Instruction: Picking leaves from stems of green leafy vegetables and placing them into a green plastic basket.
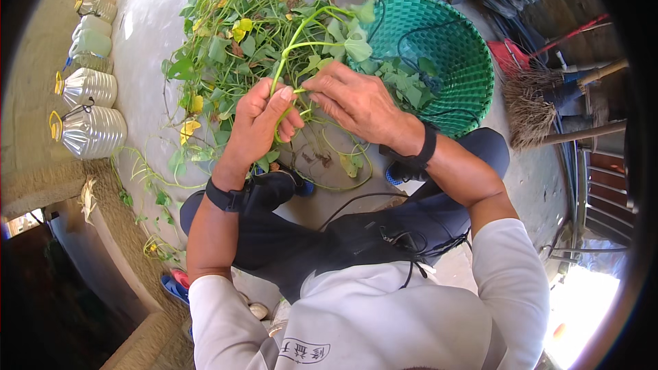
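Note:
A green leafy vine (281, 66) is gripped in my left hand (259, 122), its thumb pressed along the stem. My right hand (360, 105) pinches a side stem of that vine between thumb and forefinger, close to the left fingertips. Beyond both hands a large heap of vines (231, 46) with green and some yellow leaves spreads over the floor. To the right of the heap stands a green woven basket (462, 56). Loose green leaves (406, 82) and a dark cord lie inside it. My right forearm hides part of the floor before the basket.
Several clear plastic jugs (95, 131) line the left wall. A straw broom (529, 108) and a red dustpan (509, 55) are at the right. Stray vine strands (159, 185) trail near the left threshold. A black cable (354, 200) crosses the floor between my legs.

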The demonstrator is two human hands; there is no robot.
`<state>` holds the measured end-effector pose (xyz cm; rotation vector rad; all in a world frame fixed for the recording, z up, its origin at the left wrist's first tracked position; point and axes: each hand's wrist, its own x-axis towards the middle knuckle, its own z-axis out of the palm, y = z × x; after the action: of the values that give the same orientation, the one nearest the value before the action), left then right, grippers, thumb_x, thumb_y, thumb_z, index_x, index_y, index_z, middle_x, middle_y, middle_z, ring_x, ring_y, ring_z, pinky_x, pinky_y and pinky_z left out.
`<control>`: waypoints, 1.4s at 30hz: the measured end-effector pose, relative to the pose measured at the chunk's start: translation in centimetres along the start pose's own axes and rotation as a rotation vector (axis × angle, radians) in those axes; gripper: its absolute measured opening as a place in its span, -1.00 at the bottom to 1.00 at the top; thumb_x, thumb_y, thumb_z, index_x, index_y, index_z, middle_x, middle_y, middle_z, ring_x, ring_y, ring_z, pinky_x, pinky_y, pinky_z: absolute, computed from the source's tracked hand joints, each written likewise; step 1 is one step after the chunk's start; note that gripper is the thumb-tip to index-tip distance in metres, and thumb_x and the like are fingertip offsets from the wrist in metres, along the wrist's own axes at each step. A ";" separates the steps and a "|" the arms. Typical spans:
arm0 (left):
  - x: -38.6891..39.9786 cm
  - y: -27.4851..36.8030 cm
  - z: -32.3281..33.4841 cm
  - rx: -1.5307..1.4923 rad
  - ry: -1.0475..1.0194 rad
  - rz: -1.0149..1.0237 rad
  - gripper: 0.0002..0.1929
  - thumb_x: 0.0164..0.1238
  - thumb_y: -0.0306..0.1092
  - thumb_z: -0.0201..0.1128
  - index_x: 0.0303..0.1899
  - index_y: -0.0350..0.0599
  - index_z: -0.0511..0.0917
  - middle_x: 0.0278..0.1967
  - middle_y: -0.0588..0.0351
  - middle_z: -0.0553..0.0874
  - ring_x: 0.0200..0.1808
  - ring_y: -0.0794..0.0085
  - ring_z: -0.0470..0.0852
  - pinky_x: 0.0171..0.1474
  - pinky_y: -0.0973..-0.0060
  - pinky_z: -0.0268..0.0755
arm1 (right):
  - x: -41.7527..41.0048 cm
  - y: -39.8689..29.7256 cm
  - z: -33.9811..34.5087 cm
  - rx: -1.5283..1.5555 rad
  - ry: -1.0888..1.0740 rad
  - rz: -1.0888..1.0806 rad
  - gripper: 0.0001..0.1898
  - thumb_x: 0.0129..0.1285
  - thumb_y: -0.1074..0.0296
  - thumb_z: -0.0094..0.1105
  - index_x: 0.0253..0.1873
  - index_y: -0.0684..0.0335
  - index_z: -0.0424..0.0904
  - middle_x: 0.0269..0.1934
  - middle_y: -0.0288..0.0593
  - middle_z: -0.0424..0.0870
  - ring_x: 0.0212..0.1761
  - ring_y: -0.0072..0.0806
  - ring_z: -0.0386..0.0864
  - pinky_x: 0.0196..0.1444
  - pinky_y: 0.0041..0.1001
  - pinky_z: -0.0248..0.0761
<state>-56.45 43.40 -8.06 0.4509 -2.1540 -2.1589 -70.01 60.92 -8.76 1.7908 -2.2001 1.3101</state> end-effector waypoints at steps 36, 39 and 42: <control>0.0 -1.1 -0.1 -0.049 -0.061 0.159 -0.72 0.58 -0.37 0.08 0.21 -0.19 0.47 0.20 0.05 0.58 0.09 0.46 0.59 0.10 0.49 0.51 | 1.5 4.8 -6.6 -0.032 0.081 0.154 -0.62 0.28 0.09 0.30 0.01 0.30 0.62 -0.11 -0.02 0.64 -0.04 -0.12 0.61 0.07 -0.23 0.44; 0.0 -0.3 1.5 -0.056 -0.044 0.193 -0.69 0.55 -0.39 0.11 0.22 -0.21 0.45 0.18 0.02 0.58 0.14 0.44 0.56 0.18 0.45 0.45 | 0.9 4.3 -4.7 -0.145 -0.091 -0.051 -0.72 0.34 0.15 0.24 -0.07 0.28 0.61 -0.24 -0.05 0.59 -0.18 -0.11 0.58 0.00 -0.19 0.40; -0.1 0.4 1.5 -0.088 -0.085 0.147 -0.68 0.53 -0.40 0.12 0.23 -0.21 0.43 0.11 0.00 0.63 0.10 0.44 0.58 0.19 0.45 0.42 | 0.1 2.8 -2.8 0.017 -0.204 0.035 -0.79 0.36 0.26 0.21 -0.10 0.29 0.57 -0.30 -0.04 0.53 -0.22 -0.05 0.55 -0.13 -0.13 0.41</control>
<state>-56.77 44.86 -7.64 0.1916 -2.0507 -2.2171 -73.64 62.49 -8.58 1.9822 -2.3368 1.2047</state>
